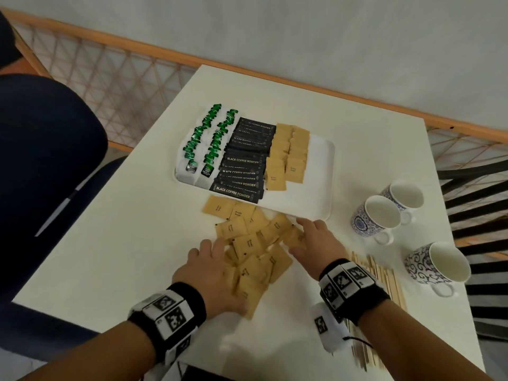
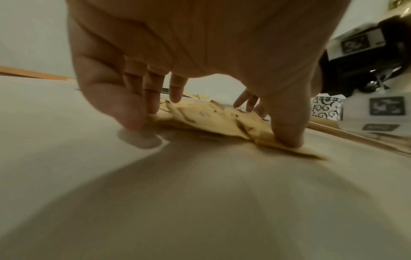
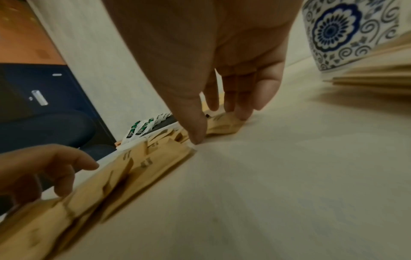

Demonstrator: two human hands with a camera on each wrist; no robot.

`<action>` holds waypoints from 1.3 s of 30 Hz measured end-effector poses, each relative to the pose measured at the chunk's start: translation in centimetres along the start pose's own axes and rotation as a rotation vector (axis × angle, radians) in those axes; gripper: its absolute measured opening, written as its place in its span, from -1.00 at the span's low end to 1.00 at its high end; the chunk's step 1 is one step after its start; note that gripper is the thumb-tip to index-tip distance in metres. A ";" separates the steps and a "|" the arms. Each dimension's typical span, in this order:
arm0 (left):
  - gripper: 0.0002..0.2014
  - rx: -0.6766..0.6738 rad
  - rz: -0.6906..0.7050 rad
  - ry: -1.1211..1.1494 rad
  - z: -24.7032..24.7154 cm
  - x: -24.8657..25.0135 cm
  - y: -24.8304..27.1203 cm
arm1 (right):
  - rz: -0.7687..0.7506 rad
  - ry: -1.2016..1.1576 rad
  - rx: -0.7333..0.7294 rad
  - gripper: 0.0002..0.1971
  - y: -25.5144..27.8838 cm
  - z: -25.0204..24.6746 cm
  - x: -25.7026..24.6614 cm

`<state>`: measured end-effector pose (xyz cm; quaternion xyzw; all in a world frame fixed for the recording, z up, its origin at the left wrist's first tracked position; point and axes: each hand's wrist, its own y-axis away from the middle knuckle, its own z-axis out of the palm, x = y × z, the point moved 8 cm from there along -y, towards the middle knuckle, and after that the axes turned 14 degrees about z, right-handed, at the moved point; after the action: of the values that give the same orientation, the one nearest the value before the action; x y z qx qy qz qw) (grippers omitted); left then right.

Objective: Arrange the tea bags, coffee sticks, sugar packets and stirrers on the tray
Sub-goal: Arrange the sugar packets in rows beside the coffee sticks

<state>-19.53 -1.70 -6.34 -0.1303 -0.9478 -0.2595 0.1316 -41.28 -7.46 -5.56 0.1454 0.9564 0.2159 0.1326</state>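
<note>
On the white table (image 1: pixel 115 232) the white tray (image 1: pixel 320 171) already carries two rows of green tea bags (image 1: pixel 209 141) at its 9 o'clock side, a stack of black coffee powder sticks (image 1: pixel 244 163) in the middle and two short columns of brown sugar packets (image 1: pixel 288 152) beside them; the 3 o'clock strip of the tray is bare. The loose pile of sugar packets (image 1: pixel 253 243) lies on the table just off the tray's 6 o'clock edge, and both hands are on it.

The left hand (image 1: pixel 214 273) is spread, fingers extended and fingertips (image 2: pixel 135 121) down at the pile's 8 o'clock edge, thumb pressing one packet flat; it grasps nothing. The right hand (image 1: pixel 313 240) is likewise splayed, fingertips (image 3: pixel 242 114) resting on packets at the pile's 2 o'clock edge, nothing pinched.

The step looks like corralling the scatter before lifting it. It would go best if both hands sweep inward together with fingertips low on the table, so the packets slide under one another instead of riding up and flipping. Squaring them into a neat stack first should make continuing the existing columns easier. The right forearm is near the wooden stirrers (image 1: pixel 382 273) at 4 o'clock and the blue-patterned mugs (image 1: pixel 376 218) at 3 o'clock, so that elbow should stay tucked.
</note>
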 end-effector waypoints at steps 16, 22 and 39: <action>-0.37 0.147 0.030 0.471 -1.2 0.2 -2.7 | 0.101 -0.308 -0.114 -0.67 0.6 0.8 1.1; -0.26 0.141 0.141 0.439 -0.5 3.0 -3.4 | 0.010 -0.399 -0.265 -0.42 2.5 3.5 -2.2; -0.58 0.198 0.157 1.158 -3.4 2.2 -5.5 | -0.111 -1.160 -0.576 -0.73 1.6 -0.8 -5.0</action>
<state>-22.75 -7.65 -5.35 -0.0244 -0.7290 -0.1882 0.6577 -36.57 -8.08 -3.20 0.1473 0.6396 0.3429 0.6721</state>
